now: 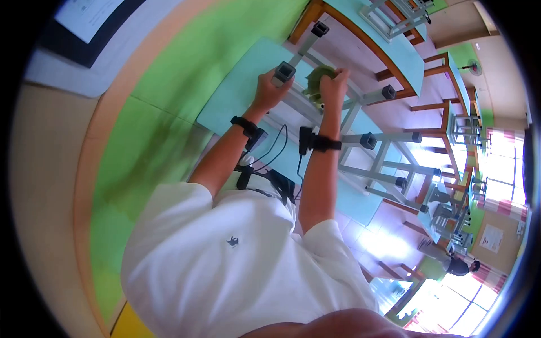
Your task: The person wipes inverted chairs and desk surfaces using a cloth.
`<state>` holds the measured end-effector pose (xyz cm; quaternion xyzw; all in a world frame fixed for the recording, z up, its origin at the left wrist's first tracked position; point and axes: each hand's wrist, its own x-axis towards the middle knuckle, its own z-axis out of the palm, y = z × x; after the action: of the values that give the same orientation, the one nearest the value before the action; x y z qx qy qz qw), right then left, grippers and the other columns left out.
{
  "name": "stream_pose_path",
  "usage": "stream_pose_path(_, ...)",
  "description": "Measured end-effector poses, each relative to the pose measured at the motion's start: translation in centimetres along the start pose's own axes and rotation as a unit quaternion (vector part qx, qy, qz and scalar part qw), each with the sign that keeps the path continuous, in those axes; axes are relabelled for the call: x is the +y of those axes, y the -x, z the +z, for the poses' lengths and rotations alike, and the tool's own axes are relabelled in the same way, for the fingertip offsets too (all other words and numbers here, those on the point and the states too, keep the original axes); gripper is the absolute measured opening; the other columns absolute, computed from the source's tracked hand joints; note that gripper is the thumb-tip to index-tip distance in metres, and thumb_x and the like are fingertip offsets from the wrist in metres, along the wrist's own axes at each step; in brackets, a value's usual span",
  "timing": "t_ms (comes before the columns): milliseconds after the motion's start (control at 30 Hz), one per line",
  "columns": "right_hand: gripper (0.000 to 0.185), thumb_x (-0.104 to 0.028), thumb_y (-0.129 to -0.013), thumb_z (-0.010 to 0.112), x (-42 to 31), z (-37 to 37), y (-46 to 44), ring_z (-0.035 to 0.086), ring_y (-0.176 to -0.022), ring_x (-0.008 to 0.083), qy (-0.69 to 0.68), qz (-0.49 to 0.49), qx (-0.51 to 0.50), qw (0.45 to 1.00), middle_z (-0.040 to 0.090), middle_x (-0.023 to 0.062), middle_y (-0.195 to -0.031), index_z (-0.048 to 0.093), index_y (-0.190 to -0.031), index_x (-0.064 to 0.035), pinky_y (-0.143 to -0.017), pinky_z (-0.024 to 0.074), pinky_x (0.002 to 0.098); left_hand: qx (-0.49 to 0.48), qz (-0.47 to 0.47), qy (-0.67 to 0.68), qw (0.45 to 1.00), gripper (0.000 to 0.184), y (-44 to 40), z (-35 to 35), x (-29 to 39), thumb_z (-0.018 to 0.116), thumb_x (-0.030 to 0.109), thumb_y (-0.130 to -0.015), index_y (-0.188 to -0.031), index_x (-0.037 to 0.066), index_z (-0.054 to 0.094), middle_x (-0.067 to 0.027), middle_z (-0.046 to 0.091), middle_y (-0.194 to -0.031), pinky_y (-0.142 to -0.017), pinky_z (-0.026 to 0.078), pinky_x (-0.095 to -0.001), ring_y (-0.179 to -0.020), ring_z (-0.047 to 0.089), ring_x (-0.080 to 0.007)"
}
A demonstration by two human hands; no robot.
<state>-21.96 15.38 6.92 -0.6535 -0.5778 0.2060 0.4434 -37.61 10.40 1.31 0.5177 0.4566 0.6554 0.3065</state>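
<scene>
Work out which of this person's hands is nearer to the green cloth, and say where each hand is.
Right. The right hand holds the green cloth; the left hand is apart from it, at the capped end of a grey stool leg.

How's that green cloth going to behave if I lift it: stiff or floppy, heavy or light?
The green cloth is probably floppy, since it bunches in uneven folds beside the right hand. It's likely light, being thin-looking and small. Rolling seems unlikely, given its crumpled shape.
</scene>
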Motion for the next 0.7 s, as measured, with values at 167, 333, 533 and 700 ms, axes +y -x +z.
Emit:
stream_pose_path(167, 0.033, 0.000, -0.076, 0.047, -4.6, -1.9, 8.2, 0.056, -0.081, 0.0513, -0.083, -0.090, -0.178, 0.977, 0.059, 0.0302, -0.087, 0.040, -0.108, -0.0041, -0.072, 0.0443, 0.0543, -0.018, -0.059, 0.012, 0.998, 0.019, 0.4, -0.1, -0.8, 0.069, 0.019, -0.086, -0.090, 0.001, 0.065, -0.0054, 0.066, -0.073, -0.063, 0.050, -0.0291, -0.067, 0.058, -0.0101)
stream_pose_path(333, 0.045, -0.001, -0.066, 0.056, 0.1, -1.6, 11.9, 0.055, -0.092, 0.0341, 0.105, -0.237, -0.089, 0.962, 0.060, 0.0144, -0.097, 0.050, -0.110, -0.0053, -0.082, 0.0394, 0.0438, -0.036, -0.046, 0.011, 0.998, 0.026, 0.6, -0.3, -0.3, 0.068, 0.025, -0.088, -0.089, -0.001, 0.063, -0.0039, 0.065, -0.075, -0.061, 0.049, -0.0283, -0.068, 0.058, -0.0098)
stream_pose_path(533, 0.042, -0.001, -0.069, 0.058, 1.9, -4.8, 12.8, 0.054, -0.093, 0.0355, 0.199, -0.172, -0.075, 0.962, 0.060, 0.0148, -0.099, 0.053, -0.110, -0.0063, -0.087, 0.0406, 0.0440, -0.061, -0.076, -0.017, 0.995, 0.026, 0.3, -0.7, -0.8, 0.067, 0.027, -0.088, -0.087, 0.001, 0.064, -0.0037, 0.064, -0.073, -0.060, 0.047, -0.0273, -0.066, 0.058, -0.0101)
stream_pose_path(700, 0.033, -0.006, -0.070, 0.060, 2.7, -7.0, 14.6, 0.058, -0.090, 0.0380, 0.166, -0.081, -0.111, 0.976, 0.062, 0.0187, -0.094, 0.053, -0.103, -0.0025, -0.079, 0.0451, 0.0476, -0.047, -0.055, 0.002, 0.997, 0.021, 0.5, -0.5, -1.3, 0.066, 0.023, -0.089, -0.089, 0.002, 0.062, -0.0017, 0.061, -0.070, -0.057, 0.046, -0.0257, -0.063, 0.056, -0.0087)
